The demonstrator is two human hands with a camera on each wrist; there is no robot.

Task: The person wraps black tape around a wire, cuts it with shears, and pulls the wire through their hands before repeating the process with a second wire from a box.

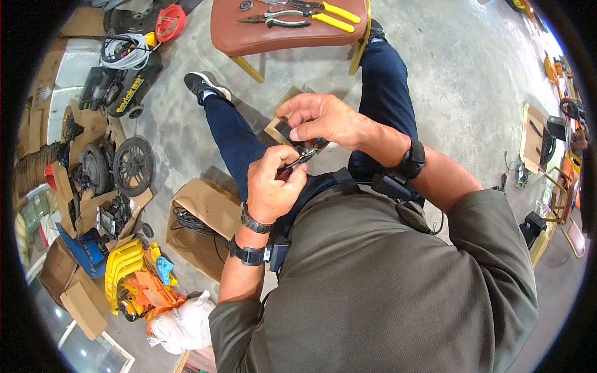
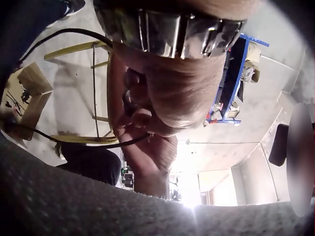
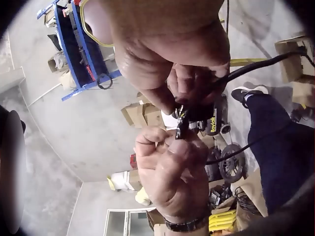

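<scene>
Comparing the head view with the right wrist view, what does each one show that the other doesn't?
Only the head view shows the dark-handled pliers and the yellow-handled tool lying on the reddish-brown seat.

Only the right wrist view shows the blue rack.

Both share the left hand pinching a black cable end, the right hand close by, and the spoked wheel in the background.
</scene>
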